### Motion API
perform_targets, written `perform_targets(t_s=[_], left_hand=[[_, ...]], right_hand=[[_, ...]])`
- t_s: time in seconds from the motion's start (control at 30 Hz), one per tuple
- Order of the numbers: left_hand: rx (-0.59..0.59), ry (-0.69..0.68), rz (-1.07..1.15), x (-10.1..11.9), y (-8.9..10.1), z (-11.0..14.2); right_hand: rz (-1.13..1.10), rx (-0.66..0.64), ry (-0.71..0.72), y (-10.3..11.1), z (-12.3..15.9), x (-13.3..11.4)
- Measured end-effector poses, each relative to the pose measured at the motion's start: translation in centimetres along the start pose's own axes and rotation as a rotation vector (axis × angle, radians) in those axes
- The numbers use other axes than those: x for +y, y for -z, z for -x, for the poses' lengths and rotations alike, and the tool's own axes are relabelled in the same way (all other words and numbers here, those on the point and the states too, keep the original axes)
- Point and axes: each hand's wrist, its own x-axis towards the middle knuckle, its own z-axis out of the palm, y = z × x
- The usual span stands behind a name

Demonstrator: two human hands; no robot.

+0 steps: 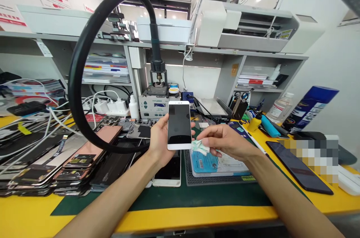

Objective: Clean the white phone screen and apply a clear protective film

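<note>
A white smartphone (179, 125) with a dark screen stands almost upright in my left hand (159, 142), its screen toward me. The thumb lies along the phone's left edge and fingertips show at its right edge. My right hand (226, 140) pinches a crumpled white and pale green wipe (200, 147) close to the phone's lower right corner; whether it touches the phone I cannot tell. Below the left hand, another white-framed phone (168, 172) lies flat on the green mat (225, 197). A blue and white package (206, 161) rests on a dark grid tray (222, 181) under my right hand.
Stacks of phone parts (81, 159) fill the left side. A black hose (74, 65) loops up from a grey repair station (153, 106). On the right are a dark phone (299, 166), a yellow bottle (254, 122), a clear bottle (281, 107) and a blue spray can (311, 108).
</note>
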Motion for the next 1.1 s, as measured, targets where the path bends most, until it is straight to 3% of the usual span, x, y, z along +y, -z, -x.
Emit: perform_targets(t_s=[0.1, 0.3, 0.57, 0.93, 1.1], left_hand=[[0.029, 0.008, 0.006, -0.1, -0.2, 0.1], [0.062, 0.008, 0.011, -0.1, -0.5, 0.3], [0.058, -0.028, -0.007, -0.3, -0.6, 0.4], [0.051, -0.079, -0.052, -1.6, 0.2, -0.2], [-0.013, 0.015, -0.108, -1.8, 0.3, 0.0]], right_hand=[[-0.011, 0.012, -0.023, -1.2, -0.5, 0.4], [0.105, 0.161, -0.018, -2.5, -0.9, 0.7], [0.163, 0.177, -0.078, -2.2, -1.2, 1.2], [0.113, 0.364, 0.025, -1.6, -1.5, 1.3], [0.068, 0.434, 0.052, -1.0, -1.6, 1.1]])
